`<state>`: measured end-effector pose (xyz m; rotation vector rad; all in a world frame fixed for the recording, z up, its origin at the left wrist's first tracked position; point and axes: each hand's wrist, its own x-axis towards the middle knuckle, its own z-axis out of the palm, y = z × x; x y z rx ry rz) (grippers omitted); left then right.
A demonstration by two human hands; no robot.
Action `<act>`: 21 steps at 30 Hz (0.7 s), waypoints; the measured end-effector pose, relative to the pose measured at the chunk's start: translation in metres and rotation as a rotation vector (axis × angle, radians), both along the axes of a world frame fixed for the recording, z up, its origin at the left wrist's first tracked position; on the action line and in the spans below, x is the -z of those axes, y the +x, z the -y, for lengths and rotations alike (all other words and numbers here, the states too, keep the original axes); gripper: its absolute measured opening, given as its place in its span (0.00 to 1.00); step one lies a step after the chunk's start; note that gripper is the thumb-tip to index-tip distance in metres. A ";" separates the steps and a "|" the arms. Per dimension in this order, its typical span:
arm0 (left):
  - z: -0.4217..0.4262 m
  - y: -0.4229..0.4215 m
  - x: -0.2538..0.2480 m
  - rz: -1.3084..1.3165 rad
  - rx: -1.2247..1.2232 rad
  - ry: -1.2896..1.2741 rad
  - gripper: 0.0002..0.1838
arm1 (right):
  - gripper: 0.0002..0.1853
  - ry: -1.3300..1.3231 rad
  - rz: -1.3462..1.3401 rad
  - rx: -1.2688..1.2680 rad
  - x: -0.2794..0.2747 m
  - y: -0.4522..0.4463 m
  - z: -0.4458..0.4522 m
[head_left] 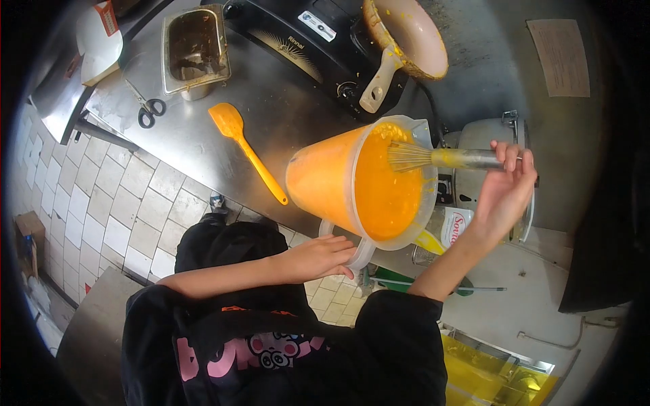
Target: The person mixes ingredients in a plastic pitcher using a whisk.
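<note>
A large translucent pitcher full of orange liquid stands on the steel counter. My left hand is wrapped on the pitcher's handle, with its fingertips partly out of sight behind it. My right hand grips the metal handle of a whisk near its end. The whisk's wires dip into the orange liquid, which has small lumps and foam near the far rim. An orange spatula lies on the counter to the left of the pitcher.
A black gas stove stands at the back with a pan on it. Black-handled scissors and a steel container sit at the left. A labelled tub is behind the pitcher, towards the right.
</note>
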<state>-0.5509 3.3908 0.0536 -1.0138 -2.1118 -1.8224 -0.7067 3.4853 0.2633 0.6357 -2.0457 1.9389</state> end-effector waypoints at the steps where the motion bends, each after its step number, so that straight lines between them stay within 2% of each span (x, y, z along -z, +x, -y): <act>1: 0.001 0.000 0.000 0.014 0.014 -0.036 0.17 | 0.12 -0.066 -0.025 0.013 0.004 -0.005 -0.004; 3: 0.002 0.000 -0.001 0.017 0.039 -0.072 0.18 | 0.16 -0.108 -0.095 0.110 0.001 -0.004 -0.004; 7: 0.004 0.001 -0.004 0.072 0.055 -0.080 0.17 | 0.15 -0.108 -0.170 0.180 -0.011 0.001 -0.015; 9: 0.005 0.001 -0.007 0.095 0.076 -0.100 0.17 | 0.15 -0.134 -0.071 0.266 -0.010 0.000 -0.006; 12: 0.006 0.001 -0.007 0.119 0.074 -0.118 0.16 | 0.15 -0.075 -0.038 0.141 -0.005 -0.004 -0.021; 14: 0.004 0.001 -0.005 0.084 0.038 -0.072 0.16 | 0.16 -0.118 -0.004 0.127 -0.013 0.003 -0.026; 16: 0.003 0.001 -0.006 0.078 0.022 -0.071 0.16 | 0.17 -0.100 -0.094 0.123 -0.019 0.011 -0.027; 18: 0.006 0.002 -0.007 0.078 0.024 -0.083 0.16 | 0.19 -0.091 -0.090 0.138 -0.003 0.009 -0.023; 20: 0.006 0.001 -0.009 0.127 0.068 -0.097 0.17 | 0.20 0.100 0.083 -0.028 0.023 0.000 -0.024; 21: 0.006 0.001 -0.009 0.096 0.047 -0.101 0.17 | 0.19 0.133 0.096 0.132 0.021 0.007 -0.026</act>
